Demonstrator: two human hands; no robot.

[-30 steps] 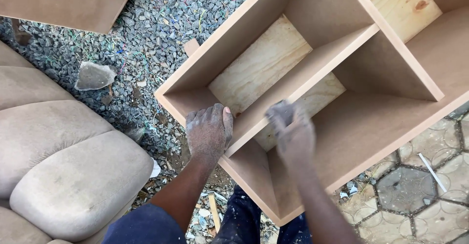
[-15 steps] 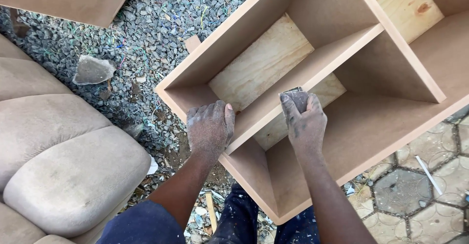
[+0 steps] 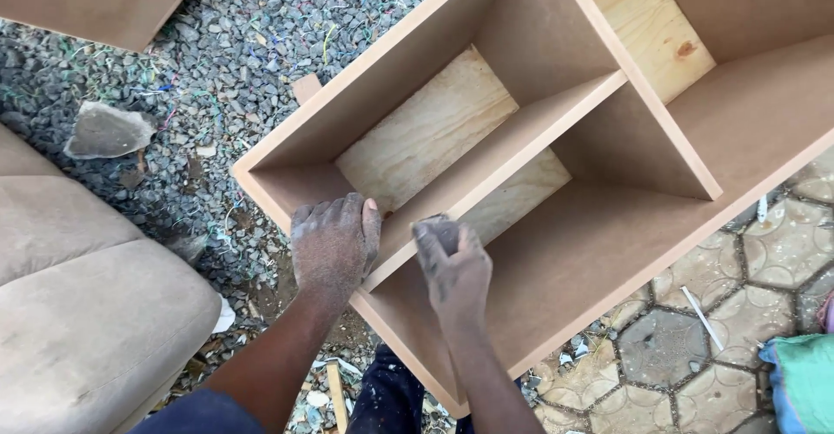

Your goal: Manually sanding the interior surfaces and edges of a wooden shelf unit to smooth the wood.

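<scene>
An open brown fibreboard cabinet (image 3: pixel 747 130) with a pale plywood back lies on the ground below me. A thin shelf board (image 3: pixel 512 165) runs diagonally through it. My left hand (image 3: pixel 332 247) grips the cabinet's near end wall where the shelf meets it, thumb over the edge. My right hand (image 3: pixel 452 269), dusty, presses a small dark piece of sandpaper (image 3: pixel 437 223) onto the shelf's edge close to the left hand.
Grey gravel (image 3: pixel 226 60) covers the ground at left, with a flat stone (image 3: pixel 106 130) on it. A beige sofa cushion (image 3: pixel 87 312) sits at lower left. Another brown board (image 3: pixel 95 0) lies at top left. Patterned paving (image 3: pixel 686 347) and a green cloth (image 3: pixel 804 373) are at right.
My right hand has slid the sandpaper back along the shelf edge toward my left hand. The view has shifted, so the cabinet sits further left.
</scene>
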